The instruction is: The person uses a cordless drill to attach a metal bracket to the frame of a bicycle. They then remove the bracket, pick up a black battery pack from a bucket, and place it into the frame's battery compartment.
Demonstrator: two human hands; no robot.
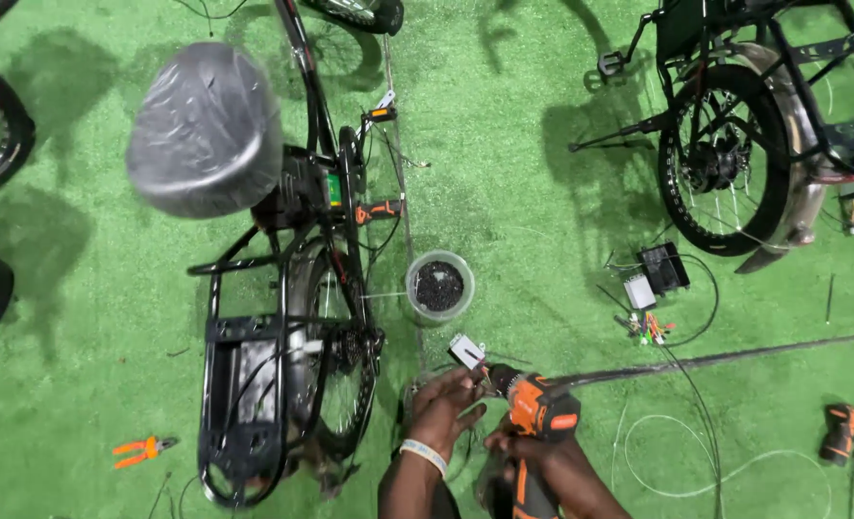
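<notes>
Gripping an orange drill [534, 408], the right hand [515, 447] drives toward a small white part [466, 351] pinched by the left hand [443, 408] — a slip could jab fingers.

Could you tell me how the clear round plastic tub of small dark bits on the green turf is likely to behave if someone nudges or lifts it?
The clear round plastic tub sits low and wide with no lid, so it would probably slide rather than tip. Its walls look thin, so they may flex under a squeeze. The small dark bits look loose, so a sharp knock could likely scatter them on the green turf.
</notes>
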